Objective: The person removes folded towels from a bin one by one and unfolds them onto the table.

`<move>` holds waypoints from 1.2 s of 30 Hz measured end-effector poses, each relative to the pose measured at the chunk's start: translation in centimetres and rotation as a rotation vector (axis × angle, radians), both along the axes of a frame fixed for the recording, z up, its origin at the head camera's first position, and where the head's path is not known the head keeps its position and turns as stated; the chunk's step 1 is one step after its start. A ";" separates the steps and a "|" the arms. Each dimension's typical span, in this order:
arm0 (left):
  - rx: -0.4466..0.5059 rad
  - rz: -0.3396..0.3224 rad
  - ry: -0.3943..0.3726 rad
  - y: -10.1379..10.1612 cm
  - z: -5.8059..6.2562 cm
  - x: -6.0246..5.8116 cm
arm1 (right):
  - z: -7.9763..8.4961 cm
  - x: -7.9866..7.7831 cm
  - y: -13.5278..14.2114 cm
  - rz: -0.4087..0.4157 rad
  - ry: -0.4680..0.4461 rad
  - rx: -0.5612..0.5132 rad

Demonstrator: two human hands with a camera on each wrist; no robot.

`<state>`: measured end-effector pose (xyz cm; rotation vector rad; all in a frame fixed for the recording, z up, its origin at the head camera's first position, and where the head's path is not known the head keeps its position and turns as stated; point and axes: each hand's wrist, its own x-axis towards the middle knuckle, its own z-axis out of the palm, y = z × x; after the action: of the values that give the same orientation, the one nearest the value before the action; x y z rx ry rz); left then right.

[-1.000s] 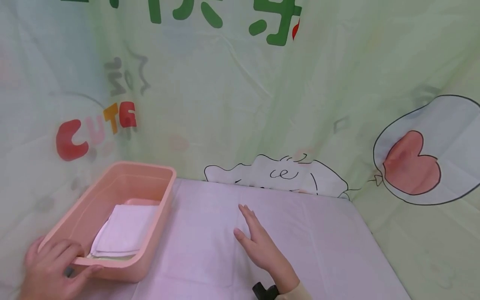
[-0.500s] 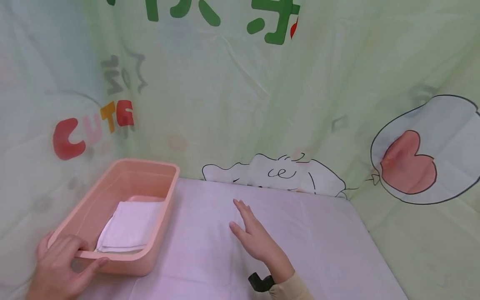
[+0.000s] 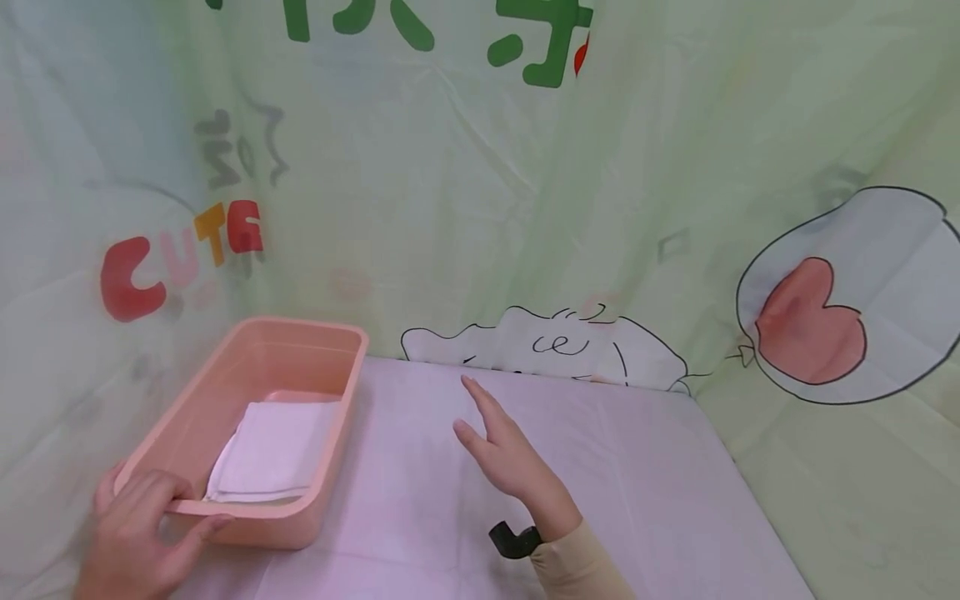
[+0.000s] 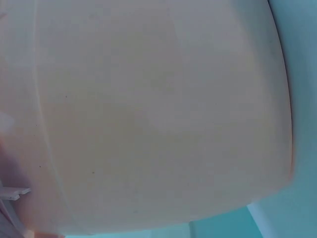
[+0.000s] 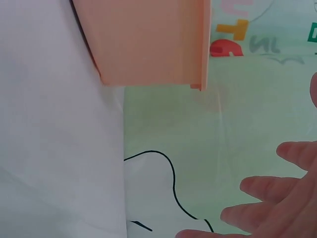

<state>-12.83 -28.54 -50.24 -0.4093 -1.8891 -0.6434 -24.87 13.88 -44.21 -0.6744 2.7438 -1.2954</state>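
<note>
Plainly, from where I stand, the pink bin (image 3: 262, 510) is on the person's left side, standing on the pale tablecloth (image 3: 420, 508), its long axis running away from the person and veering rightward at the far end. The left hand (image 3: 146, 533) is the nearer one: its fingers are hooked over the rim at the near-left corner, thumb outside, grasping it. The right hand (image 3: 506, 454) is empty, fingers extended and released, well apart from the bin; from those fingertips the bin lies to the left. A folded white cloth (image 3: 277, 450) lies inside the bin; whether it touches the right wall cannot be told. Writing: on the curtain (image 3: 420, 208), coloured letters (image 3: 213, 225) read "CUT", followed by a distorted red letter (image 3: 238, 223). Green characters (image 3: 558, 46) higher up are cut off; faint grey lettering (image 3: 217, 154) is illegible. No brand shows on the bin.
</note>
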 end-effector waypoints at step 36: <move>0.024 -0.102 0.029 6.1 -0.3 -0.5 | 5.8 -6.8 -6.2 0.034 -0.006 -0.170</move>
<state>-13.33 -22.48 -50.56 -0.4996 -1.8401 -0.7239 -31.70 7.73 -38.40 -0.7232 2.6260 -1.5324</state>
